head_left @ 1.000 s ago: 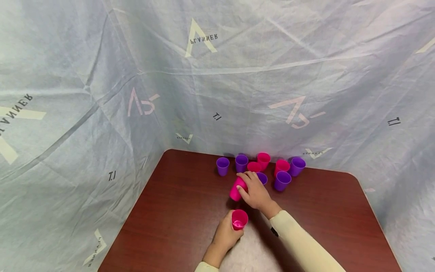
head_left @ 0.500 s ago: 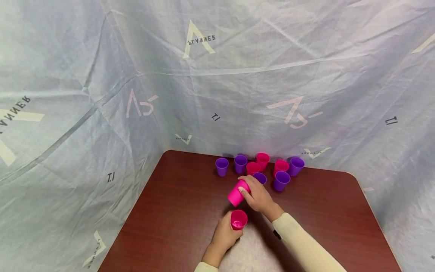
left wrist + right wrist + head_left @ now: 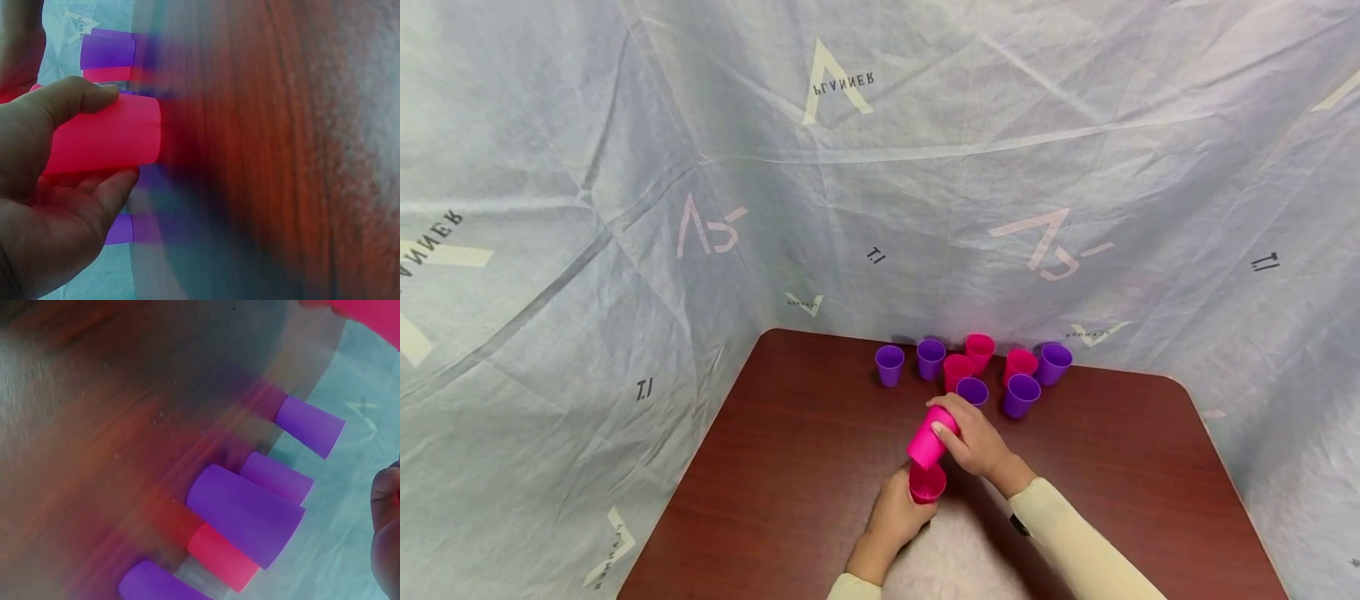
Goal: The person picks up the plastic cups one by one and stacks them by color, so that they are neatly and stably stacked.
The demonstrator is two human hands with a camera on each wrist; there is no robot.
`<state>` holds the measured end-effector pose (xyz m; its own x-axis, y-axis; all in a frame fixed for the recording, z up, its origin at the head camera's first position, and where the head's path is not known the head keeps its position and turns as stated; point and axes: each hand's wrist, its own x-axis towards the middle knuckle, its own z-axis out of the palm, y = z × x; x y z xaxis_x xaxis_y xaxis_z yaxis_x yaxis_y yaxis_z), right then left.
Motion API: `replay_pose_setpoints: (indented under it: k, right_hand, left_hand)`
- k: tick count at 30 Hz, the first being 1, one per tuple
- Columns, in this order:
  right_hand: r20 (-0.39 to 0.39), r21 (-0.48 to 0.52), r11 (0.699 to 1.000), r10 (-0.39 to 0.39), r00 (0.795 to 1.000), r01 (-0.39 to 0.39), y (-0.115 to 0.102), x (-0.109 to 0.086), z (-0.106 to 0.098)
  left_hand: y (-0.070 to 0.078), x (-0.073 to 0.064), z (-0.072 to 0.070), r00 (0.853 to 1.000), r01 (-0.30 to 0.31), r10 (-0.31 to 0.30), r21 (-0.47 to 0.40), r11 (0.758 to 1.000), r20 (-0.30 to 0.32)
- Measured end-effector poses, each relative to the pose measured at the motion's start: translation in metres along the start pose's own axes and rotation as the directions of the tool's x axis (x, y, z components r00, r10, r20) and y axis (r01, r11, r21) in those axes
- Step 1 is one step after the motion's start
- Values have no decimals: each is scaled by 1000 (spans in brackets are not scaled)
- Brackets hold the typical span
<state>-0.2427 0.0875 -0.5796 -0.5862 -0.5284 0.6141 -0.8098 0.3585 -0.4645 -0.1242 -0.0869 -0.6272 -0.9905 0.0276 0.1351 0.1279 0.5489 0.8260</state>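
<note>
Facing PLANNER-printed cloth (image 3: 880, 200), my right grip (image 3: 976, 442) clasps a pink cup (image 3: 929, 442) slanting toward the counter's (image 3: 775, 467) near edge, my left (image 3: 897, 508) an upright cup (image 3: 928, 485).

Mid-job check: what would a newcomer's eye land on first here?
Probably the bright pink, tapered, plastic-looking cup in the right hand, tilted over the mouth of another pink tapered cup that the left hand grips, low in the head view. Next, five purple cups and three pink cups standing near the far edge of the reddish-brown, wood-grained table, before a wrinkled grey printed cloth.
</note>
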Motion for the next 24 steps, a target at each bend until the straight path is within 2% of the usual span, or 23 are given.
replay_pose_setpoints:
  k: [10, 16, 24]
  right_hand:
    - [19, 27, 1000, 13, 1000, -13, -3, -8, 2]
    - [8, 35, 998, 52, 999, -52, -7, -9, 2]
    - [38, 3, 995, 101, 994, -101, -14, -18, 7]
  left_hand:
    - [-1, 3, 2, 999, 33, -32, -33, 999, 18]
    - [-1, 6, 2, 1000, -4, 4, -27, 1000, 0]
    - [0, 0, -2, 1000, 9, -9, -31, 999, 15]
